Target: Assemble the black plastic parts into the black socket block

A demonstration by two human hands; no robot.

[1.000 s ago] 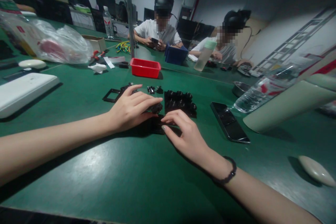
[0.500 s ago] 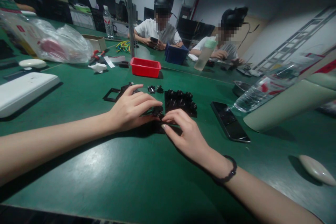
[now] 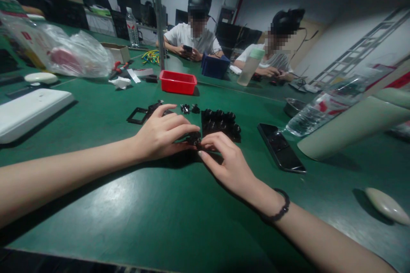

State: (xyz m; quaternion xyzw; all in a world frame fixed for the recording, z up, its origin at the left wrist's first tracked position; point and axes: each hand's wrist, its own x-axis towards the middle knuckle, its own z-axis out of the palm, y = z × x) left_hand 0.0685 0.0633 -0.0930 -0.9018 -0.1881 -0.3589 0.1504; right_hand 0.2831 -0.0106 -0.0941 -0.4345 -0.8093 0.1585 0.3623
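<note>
Between thumb and fingers, my left hand [image 3: 162, 134] grips a small black part [image 3: 193, 137] low over the green table [image 3: 134, 217]. My right hand [image 3: 226, 155] meets it from the right, thumb and fingertips closed at the part's near side; whatever they pinch is too small to make out. Just behind my right hand lies a black block of several round pieces [image 3: 221, 123]. A black square frame [image 3: 137, 115] sits left of my left hand, partly joined to other black pieces. Two small black parts [image 3: 185, 108] rest beyond my fingers.
A red bin [image 3: 178, 82] stands behind the parts. On the right are a phone [image 3: 282, 148], a green flask [image 3: 349, 126], a water bottle and a pale oval object. At left lie a white box [image 3: 35, 111] and plastic bags. Two people sit across the table.
My hands have barely moved; the small black part between them is tilted slightly differently. Across the table, the hands of the person on the right have come closer together.
</note>
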